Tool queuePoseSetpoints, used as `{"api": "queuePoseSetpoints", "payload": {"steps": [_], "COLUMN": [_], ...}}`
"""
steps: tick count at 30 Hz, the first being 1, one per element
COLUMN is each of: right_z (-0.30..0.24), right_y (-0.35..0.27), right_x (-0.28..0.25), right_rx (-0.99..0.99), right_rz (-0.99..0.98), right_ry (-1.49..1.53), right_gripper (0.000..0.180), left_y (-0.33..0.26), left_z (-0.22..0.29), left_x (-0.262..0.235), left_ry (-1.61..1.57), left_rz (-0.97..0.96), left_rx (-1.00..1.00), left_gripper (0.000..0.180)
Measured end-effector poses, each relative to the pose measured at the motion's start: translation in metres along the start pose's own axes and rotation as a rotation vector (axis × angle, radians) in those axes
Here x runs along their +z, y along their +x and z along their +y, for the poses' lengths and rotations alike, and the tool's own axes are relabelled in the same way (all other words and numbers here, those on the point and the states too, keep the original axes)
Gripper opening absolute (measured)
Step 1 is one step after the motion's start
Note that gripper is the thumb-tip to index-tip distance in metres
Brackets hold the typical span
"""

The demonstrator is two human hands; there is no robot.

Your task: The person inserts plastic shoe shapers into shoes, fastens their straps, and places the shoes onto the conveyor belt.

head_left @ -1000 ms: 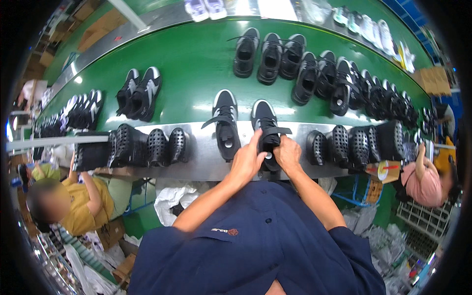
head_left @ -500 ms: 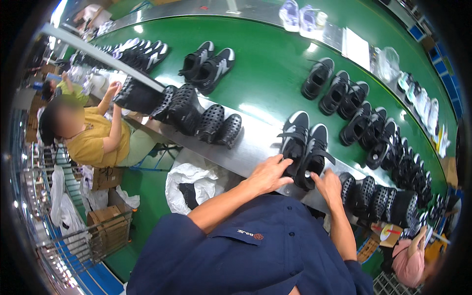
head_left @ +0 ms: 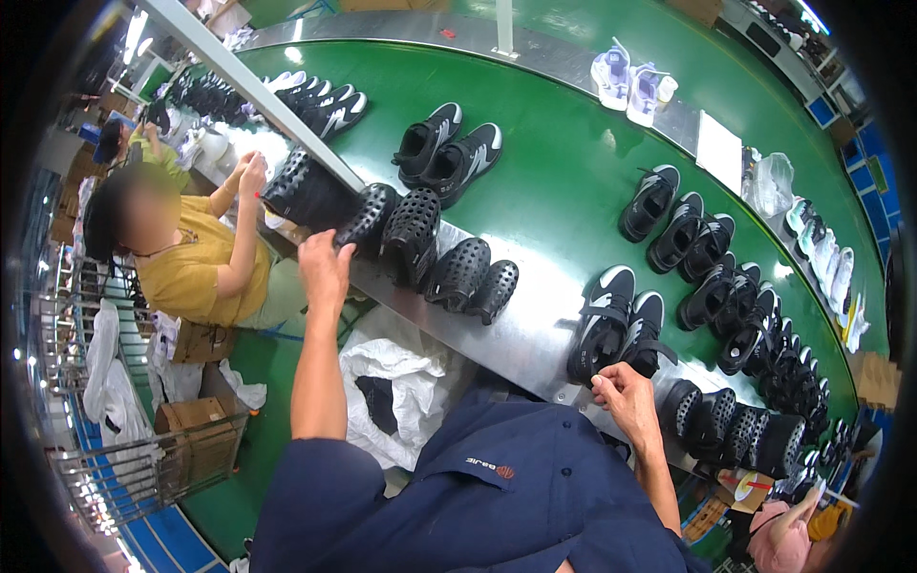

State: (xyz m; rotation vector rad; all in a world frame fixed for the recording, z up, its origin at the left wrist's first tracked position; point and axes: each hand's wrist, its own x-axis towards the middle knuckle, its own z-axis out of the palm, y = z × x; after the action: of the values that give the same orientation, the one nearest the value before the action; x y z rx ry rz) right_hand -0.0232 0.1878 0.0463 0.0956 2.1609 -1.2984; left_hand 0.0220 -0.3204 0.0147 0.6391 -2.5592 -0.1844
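My left hand (head_left: 325,269) is stretched out to the left, fingers apart, at the edge of a black perforated clog (head_left: 368,218) on the steel ledge (head_left: 521,339); it holds nothing. More perforated clogs (head_left: 460,272) lie in a row beside it. My right hand (head_left: 623,393) is close to my chest, fingers pinched together just below the heels of a black-and-white sneaker pair (head_left: 611,325) with loose laces. Whether a lace is between those fingers is not visible.
A green conveyor belt (head_left: 564,181) carries several black sneaker pairs (head_left: 449,151) and a lilac pair (head_left: 630,78). A person in a yellow shirt (head_left: 196,267) works at the left. A white bag (head_left: 401,387) and wire racks (head_left: 143,458) stand below the ledge.
My left hand has left the black-and-white sneakers and reached far left to the perforated clogs. My right hand has pulled back from the sneakers toward my body. The view has turned left.
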Motion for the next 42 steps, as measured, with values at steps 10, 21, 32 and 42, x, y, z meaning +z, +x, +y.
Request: {"api": "queuePoseSetpoints", "payload": {"steps": [10, 21, 32, 42], "right_z": [-0.052, 0.006, 0.027, 0.014], "right_y": [0.032, -0.020, -0.062, -0.022], "right_x": [0.054, -0.011, -0.043, -0.044], "right_rx": [-0.046, -0.022, -0.129, -0.200], "right_rz": [-0.222, -0.014, 0.069, 0.068], "right_ry": [0.923, -0.114, -0.634, -0.801], "right_gripper": [0.043, 0.068, 0.050, 0.036], "left_y": [-0.068, -0.118, -0.146, -0.106], "left_z": [0.234, 0.318, 0.318, 0.331], "left_x": [-0.049, 0.060, 0.084, 0.127], "left_ry": [-0.585, -1.466, -0.787, -0.649], "left_rz": [-0.040, -1.140, -0.565, -0.619], "left_rx": [0.562, -0.257, 0.501, 1.072], "left_gripper": [0.041, 0.020, 0.034, 0.018]}}
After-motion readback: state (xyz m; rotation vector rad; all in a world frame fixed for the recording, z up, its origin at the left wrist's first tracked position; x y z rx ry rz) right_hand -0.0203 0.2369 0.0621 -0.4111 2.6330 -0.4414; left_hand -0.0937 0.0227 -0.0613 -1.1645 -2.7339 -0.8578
